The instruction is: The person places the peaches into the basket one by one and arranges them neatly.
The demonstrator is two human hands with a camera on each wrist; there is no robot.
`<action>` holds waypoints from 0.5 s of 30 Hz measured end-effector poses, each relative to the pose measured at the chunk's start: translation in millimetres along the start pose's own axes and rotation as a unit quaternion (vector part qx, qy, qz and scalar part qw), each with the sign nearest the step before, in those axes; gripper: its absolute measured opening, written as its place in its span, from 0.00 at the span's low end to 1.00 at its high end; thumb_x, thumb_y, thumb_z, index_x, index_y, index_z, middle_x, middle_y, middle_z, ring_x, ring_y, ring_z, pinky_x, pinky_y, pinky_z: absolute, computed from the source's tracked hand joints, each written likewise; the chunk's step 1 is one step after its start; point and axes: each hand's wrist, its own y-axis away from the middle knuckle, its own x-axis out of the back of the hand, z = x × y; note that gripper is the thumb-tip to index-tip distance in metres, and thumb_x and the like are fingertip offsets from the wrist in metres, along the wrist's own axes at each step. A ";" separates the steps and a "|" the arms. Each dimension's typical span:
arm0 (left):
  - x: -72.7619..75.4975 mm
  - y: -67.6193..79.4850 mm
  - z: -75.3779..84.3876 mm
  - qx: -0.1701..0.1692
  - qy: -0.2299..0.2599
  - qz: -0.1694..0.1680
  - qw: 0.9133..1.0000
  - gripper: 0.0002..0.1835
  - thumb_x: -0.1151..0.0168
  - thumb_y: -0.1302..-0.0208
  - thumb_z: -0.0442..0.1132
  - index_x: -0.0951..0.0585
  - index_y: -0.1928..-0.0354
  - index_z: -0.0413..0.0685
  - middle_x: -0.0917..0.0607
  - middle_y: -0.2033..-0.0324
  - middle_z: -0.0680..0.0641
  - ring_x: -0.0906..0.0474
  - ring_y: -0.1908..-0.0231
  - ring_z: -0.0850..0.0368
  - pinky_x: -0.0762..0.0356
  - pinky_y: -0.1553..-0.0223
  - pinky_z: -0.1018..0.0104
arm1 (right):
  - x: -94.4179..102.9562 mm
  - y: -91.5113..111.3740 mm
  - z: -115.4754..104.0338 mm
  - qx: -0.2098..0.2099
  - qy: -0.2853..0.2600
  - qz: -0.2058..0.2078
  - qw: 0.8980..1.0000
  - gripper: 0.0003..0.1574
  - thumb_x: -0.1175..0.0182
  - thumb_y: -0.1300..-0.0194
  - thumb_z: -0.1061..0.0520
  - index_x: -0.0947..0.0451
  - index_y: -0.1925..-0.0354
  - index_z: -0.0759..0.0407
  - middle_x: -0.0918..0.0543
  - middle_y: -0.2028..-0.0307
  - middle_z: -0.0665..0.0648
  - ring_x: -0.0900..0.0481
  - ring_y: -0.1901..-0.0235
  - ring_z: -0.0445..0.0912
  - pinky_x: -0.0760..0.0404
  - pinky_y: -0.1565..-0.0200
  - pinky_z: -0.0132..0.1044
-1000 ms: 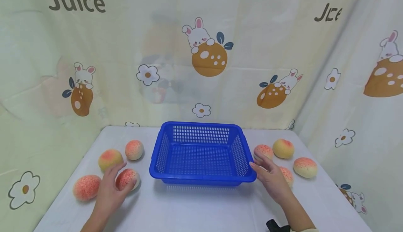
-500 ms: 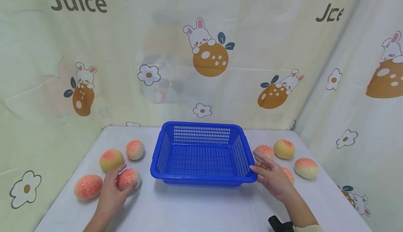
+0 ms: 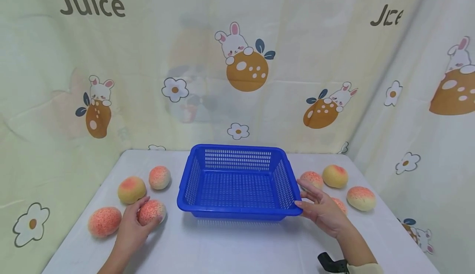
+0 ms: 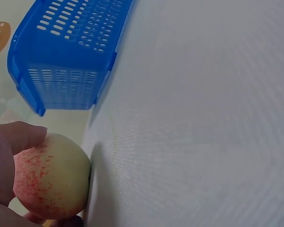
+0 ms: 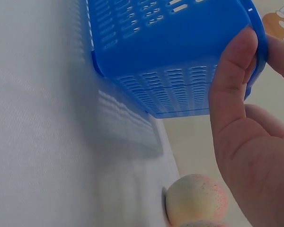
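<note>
My left hand (image 3: 131,228) holds a red-speckled peach (image 3: 153,212) on the white table, fingers on its far side and thumb on its near side. Pale yellow skin shows on that peach (image 4: 61,175) in the left wrist view. On the other side, my right hand (image 3: 326,214) pinches the rim of a blue plastic basket (image 3: 241,213) at its front right corner. In the right wrist view the thumb (image 5: 236,71) presses the outer wall just below the rim, with a finger on the rim's other side. Nothing lies inside the basket.
Left of the basket lie a yellow peach (image 3: 131,190), a large red-speckled peach (image 3: 104,222) and a smaller peach (image 3: 159,177). Several more are at right, among them a yellow peach (image 3: 335,176) and a pale peach (image 3: 361,198). A printed curtain (image 3: 148,59) encloses the table (image 3: 237,249).
My left fingers have closed in around the peach. My right hand has shifted slightly, its thumb lower at the basket's corner. Basket and peaches stay in place.
</note>
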 end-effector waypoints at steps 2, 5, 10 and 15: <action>0.4 -1.1 -0.6 0.004 0.001 -0.004 1.000 0.42 0.26 0.39 0.39 0.35 0.26 0.39 0.35 0.28 0.32 0.41 0.26 0.34 0.45 0.25 0.37 | 0.6 -0.6 0.3 0.001 -0.001 -0.004 1.000 0.53 0.34 0.31 0.63 0.51 0.18 0.50 0.26 0.42 0.57 0.17 0.48 0.45 0.15 0.44 0.42; 0.9 -1.7 -1.4 0.019 0.010 -0.012 1.000 0.42 0.27 0.38 0.39 0.37 0.25 0.40 0.36 0.26 0.32 0.41 0.25 0.34 0.43 0.25 0.38 | 1.4 -1.1 1.0 0.000 -0.001 -0.005 1.000 0.52 0.35 0.31 0.63 0.50 0.18 0.51 0.26 0.42 0.57 0.17 0.48 0.45 0.15 0.44 0.42; 1.5 -2.2 -2.6 0.030 0.025 -0.021 0.999 0.45 0.25 0.39 0.42 0.38 0.24 0.40 0.35 0.27 0.32 0.36 0.28 0.34 0.36 0.28 0.39 | 2.1 -1.5 2.4 0.002 -0.005 -0.007 1.000 0.52 0.35 0.31 0.63 0.50 0.19 0.51 0.25 0.42 0.57 0.16 0.48 0.45 0.15 0.44 0.42; 2.2 -2.3 -3.5 0.033 0.017 -0.015 0.999 0.47 0.23 0.41 0.47 0.37 0.24 0.42 0.30 0.29 0.33 0.28 0.34 0.39 0.28 0.34 0.47 | 3.0 -1.5 3.4 0.003 -0.013 -0.010 1.000 0.51 0.36 0.30 0.63 0.50 0.19 0.51 0.24 0.44 0.56 0.16 0.49 0.45 0.15 0.44 0.42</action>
